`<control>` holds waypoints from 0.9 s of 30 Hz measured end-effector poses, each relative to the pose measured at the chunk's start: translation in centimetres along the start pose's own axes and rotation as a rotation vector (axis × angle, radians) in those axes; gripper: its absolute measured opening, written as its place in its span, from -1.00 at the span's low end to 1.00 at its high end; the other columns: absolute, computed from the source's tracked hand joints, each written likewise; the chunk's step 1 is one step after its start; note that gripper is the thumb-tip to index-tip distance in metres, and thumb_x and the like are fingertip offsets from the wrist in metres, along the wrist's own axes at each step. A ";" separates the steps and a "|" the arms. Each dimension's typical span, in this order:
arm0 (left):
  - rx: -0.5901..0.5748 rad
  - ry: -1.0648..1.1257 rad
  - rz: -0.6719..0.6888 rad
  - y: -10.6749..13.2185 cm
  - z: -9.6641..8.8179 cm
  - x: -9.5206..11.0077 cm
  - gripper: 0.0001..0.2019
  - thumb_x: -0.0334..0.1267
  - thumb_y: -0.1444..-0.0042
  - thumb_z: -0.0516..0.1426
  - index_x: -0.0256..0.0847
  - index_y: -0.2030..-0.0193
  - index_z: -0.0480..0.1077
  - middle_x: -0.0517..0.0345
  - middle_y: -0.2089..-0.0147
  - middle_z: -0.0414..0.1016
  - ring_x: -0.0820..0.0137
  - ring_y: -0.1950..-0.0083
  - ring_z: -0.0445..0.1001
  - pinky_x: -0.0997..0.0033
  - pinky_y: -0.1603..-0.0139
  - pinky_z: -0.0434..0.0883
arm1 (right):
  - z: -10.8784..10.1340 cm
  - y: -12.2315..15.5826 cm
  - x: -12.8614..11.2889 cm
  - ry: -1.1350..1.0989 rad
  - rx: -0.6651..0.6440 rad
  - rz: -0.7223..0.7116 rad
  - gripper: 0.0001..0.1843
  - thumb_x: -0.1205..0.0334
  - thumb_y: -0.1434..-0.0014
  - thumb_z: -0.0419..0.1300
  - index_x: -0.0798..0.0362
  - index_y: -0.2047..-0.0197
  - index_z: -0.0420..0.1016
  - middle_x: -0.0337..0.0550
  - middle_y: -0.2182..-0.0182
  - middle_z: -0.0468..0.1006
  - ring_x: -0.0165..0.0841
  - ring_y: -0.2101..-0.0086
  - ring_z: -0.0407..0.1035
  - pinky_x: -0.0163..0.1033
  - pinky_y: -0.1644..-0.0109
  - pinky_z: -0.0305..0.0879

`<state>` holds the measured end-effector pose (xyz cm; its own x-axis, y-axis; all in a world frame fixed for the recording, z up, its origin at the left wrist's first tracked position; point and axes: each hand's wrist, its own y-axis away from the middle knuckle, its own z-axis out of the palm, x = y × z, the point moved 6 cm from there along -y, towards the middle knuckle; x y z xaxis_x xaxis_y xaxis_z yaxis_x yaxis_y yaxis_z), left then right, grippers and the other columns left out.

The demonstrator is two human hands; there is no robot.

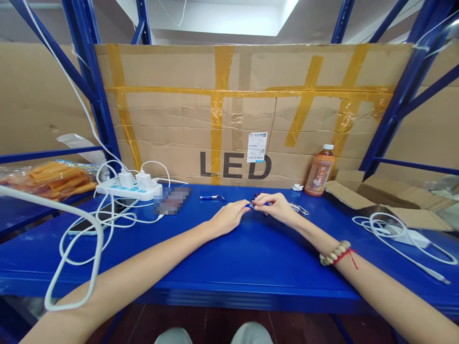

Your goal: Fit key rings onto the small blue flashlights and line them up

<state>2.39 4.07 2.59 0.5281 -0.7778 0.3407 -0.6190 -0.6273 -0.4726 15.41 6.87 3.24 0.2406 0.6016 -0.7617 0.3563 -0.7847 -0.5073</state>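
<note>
My left hand (229, 217) rests low over the blue tabletop, fingers closed on one end of a small blue flashlight (248, 206). From the other side, my right hand (275, 207) pinches at the same piece, its thumb and fingers bent together. The fingers cover most of it, so whether it is whole or in parts cannot be made out. Just beyond my left hand lies a similar blue flashlight (209, 198) with a dark strap. Beside my right hand are silver metal clips (299, 209), and small dark blue bits (256, 194) show behind its fingers.
A white power strip (145, 192) with chargers and looped cables stands left, near a phone (118, 210) and a blurred-out dark object (174, 200). To the right are a drink bottle (319, 172), an open carton (390, 196) and a white adapter (409, 236). A cardboard sheet (161, 124) closes the back.
</note>
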 end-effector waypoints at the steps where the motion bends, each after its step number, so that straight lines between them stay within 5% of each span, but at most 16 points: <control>1: -0.004 -0.012 0.003 0.0 0.0 0.1 -0.76 -0.25 -0.24 -0.17 -0.20 0.16 0.27 0.10 0.15 0.43 0.38 0.14 0.41 0.40 0.13 0.33 | 0.0 0.0 -0.1 0.004 -0.003 -0.014 -0.78 0.08 0.20 0.32 0.08 0.53 0.56 -0.13 0.43 0.51 -0.43 0.51 0.32 -0.37 0.60 0.21; 6: -0.010 -0.088 0.017 0.1 -0.1 0.4 -0.77 -0.27 -0.23 -0.16 -0.21 0.17 0.29 0.09 0.14 0.44 0.37 0.14 0.42 0.42 0.16 0.33 | 0.1 0.2 -1.0 0.038 -0.011 -0.093 -0.80 0.10 0.19 0.32 0.08 0.58 0.52 -0.15 0.49 0.52 -0.38 0.42 0.38 -0.24 0.28 0.32; 15: 0.054 -0.151 0.068 0.2 -0.3 0.6 -0.76 -0.31 -0.21 -0.11 -0.21 0.08 0.31 0.08 0.04 0.43 0.39 0.02 0.38 0.41 -0.01 0.31 | 0.5 0.3 -1.1 0.136 -0.036 -0.040 -0.70 0.00 0.17 0.27 0.09 0.61 0.46 -0.15 0.51 0.51 -0.37 0.44 0.36 -0.22 0.27 0.30; 20: 0.140 -0.220 0.069 0.2 -0.5 0.5 -0.74 -0.27 -0.20 -0.10 -0.22 0.06 0.32 0.07 0.09 0.45 0.37 0.05 0.40 0.37 0.01 0.33 | 0.6 0.3 -1.0 0.144 -0.001 0.004 -0.66 -0.03 0.13 0.23 0.11 0.60 0.44 -0.19 0.55 0.48 -0.42 0.49 0.31 -0.27 0.33 0.27; 27: 0.189 -0.295 0.071 0.3 -0.8 0.4 -0.72 -0.26 -0.20 -0.09 -0.20 0.05 0.35 0.08 0.21 0.48 0.36 0.17 0.42 0.35 0.12 0.36 | 0.9 0.5 -0.4 0.061 0.024 0.200 -0.61 -0.08 0.23 0.27 0.14 0.58 0.44 -0.21 0.57 0.43 -0.54 0.63 0.14 -0.41 0.66 0.08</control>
<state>1.89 3.55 3.24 0.6498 -0.7573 0.0646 -0.5565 -0.5320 -0.6382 14.61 6.11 2.97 0.3589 0.4407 -0.8228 0.2747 -0.8923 -0.3582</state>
